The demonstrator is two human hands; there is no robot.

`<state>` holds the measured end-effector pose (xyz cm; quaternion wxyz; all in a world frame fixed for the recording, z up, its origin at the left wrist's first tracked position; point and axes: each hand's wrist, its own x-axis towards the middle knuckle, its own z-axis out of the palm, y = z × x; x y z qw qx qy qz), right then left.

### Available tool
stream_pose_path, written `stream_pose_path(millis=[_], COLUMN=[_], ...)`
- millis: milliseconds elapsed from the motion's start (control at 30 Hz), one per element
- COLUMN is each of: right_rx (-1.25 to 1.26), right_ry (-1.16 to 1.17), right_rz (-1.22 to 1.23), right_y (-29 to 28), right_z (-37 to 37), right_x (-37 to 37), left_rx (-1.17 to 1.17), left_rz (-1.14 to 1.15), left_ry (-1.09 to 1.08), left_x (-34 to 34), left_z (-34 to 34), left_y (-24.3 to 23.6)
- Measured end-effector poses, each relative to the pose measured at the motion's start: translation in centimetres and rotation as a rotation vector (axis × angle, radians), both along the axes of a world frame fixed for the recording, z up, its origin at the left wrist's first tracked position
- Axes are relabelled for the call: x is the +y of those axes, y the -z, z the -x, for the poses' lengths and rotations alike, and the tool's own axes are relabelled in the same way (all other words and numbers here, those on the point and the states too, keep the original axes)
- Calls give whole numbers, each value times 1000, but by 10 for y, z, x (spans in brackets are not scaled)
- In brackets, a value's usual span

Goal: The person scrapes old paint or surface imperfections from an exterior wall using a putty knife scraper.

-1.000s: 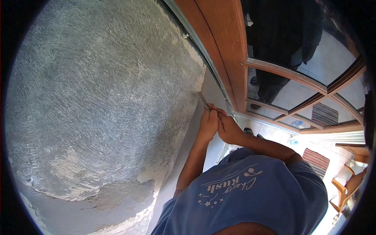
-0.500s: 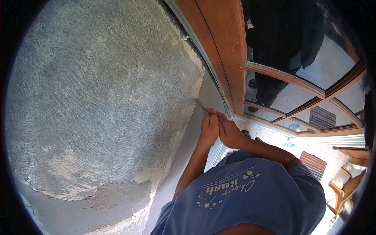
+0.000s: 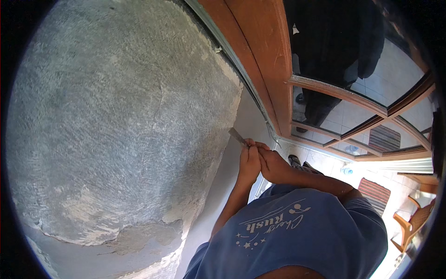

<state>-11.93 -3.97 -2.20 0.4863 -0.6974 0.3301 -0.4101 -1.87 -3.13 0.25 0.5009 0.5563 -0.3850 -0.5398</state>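
Note:
Both my hands are together at the edge of a rough grey plastered wall point(image 3: 134, 107). My left hand point(image 3: 250, 163) and my right hand point(image 3: 275, 164) close round the handle of a scraper with a narrow, flat metal blade point(image 3: 236, 135). The handle is mostly hidden by my fingers. From my left fingers the blade points up and left. Its tip lies over the border where the rough plaster meets a smooth grey painted strip point(image 3: 224, 179); whether it touches, I cannot tell.
Close on the right stands a brown wooden frame point(image 3: 260, 46) with dark glass panes point(image 3: 337, 46). A cable runs down beside it. Beyond my right arm are a striped mat point(image 3: 374, 195), a blue-capped bottle point(image 3: 346, 171) and a wooden chair point(image 3: 411, 223) on a tiled floor.
The blade has dropped a little along the plaster's edge and has turned so that more of its flat face shows. Both hands have shifted slightly down, still gripping the scraper.

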Motion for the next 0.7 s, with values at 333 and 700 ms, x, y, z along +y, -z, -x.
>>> stream_pose_path(millis=[333,700], right_rx=[43,30], right_ry=[-28,2], right_rz=[-63,-10], right_y=[-9,1], right_z=[-1,4], right_x=[2,-7], left_rx=[29,-65], left_rz=[57,92], left_ry=[-17,10], left_x=[0,-9], left_z=[-3,1], left_y=[2,9])
